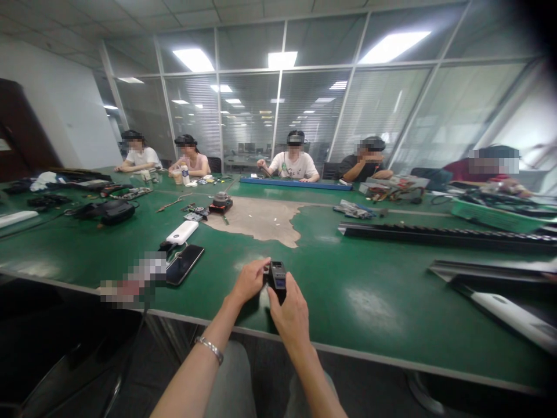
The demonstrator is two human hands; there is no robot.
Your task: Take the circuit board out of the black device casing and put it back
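Observation:
A small black boxy device (277,274) with a grey top stands at the near edge of the green table (339,302), between my two hands. My left hand (250,281) grips its left side, with thumb and fingers closed at its upper corner. Around the right side and the near face curve the fingers and thumb of my right hand (292,307). Its underside is hidden, so whether it touches the table cannot be told. A black phone (185,265) and a white power bank (182,232) lie to the left.
Black rails (435,235) and a green basket (500,216) lie on the right. A brown sheet (256,219) is mid-table, with a round-topped device (221,201) at its left. Several people sit across the table. A black pouch (113,211) lies at left.

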